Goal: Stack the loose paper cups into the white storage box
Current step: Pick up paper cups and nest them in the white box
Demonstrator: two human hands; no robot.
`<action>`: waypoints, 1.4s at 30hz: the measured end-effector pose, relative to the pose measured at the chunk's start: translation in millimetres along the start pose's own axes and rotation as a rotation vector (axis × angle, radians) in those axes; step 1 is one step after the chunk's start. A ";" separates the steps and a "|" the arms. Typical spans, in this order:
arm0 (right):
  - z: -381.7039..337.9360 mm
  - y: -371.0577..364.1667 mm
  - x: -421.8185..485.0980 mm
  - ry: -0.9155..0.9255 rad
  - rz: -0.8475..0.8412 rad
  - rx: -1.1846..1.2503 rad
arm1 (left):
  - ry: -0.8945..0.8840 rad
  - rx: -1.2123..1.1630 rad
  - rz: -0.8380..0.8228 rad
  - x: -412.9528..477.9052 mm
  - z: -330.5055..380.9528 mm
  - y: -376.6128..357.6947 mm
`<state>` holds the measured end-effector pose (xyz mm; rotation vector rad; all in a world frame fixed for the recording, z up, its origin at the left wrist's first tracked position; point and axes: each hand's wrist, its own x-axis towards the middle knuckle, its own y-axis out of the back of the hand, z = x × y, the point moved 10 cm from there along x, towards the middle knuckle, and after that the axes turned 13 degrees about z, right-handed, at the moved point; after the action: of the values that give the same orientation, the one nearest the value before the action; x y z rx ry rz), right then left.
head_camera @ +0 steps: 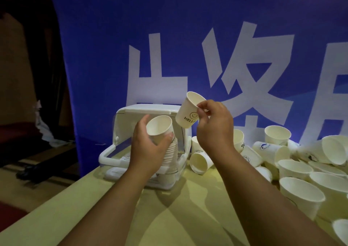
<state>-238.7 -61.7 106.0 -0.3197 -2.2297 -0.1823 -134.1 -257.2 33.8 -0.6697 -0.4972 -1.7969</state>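
Nearest, the worktop (178, 217) carries everything. Left hand (148, 148) curls round a nested stack (160, 127), mouth tilted up, likely to receive the next cup. Right hand (214, 127), just beside it, pinches a single cup (188, 112) near its rim. White storage box (150, 109) stands directly behind the left hand. Loose cups (293, 168) lie beyond the right hand.

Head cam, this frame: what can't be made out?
- Cup stack count, head view: left hand covers part of it.
- White storage box inside, head view: hidden behind that hand and stack.
- Loose cups, head view: pile cut off by right edge; logos too blurred to read.
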 end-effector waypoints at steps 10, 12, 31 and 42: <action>-14.6 1.1 -3.9 0.035 -0.009 0.086 | 0.034 0.187 -0.144 -3.4 -20.2 -18.9; -17.1 -2.0 -5.8 0.046 -0.042 0.092 | 0.029 0.239 -0.169 -5.6 -23.0 -19.8; -2.1 -39.4 -33.4 0.053 -0.372 -0.093 | -0.019 0.140 -0.165 -6.4 -21.9 -11.6; 15.3 -66.7 -64.7 0.147 -0.577 -0.263 | -0.108 0.222 -0.049 1.9 -16.5 0.1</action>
<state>-230.4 -132.6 44.6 0.2040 -2.0984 -0.7837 -137.7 -269.0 22.7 -0.6060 -0.7787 -1.7253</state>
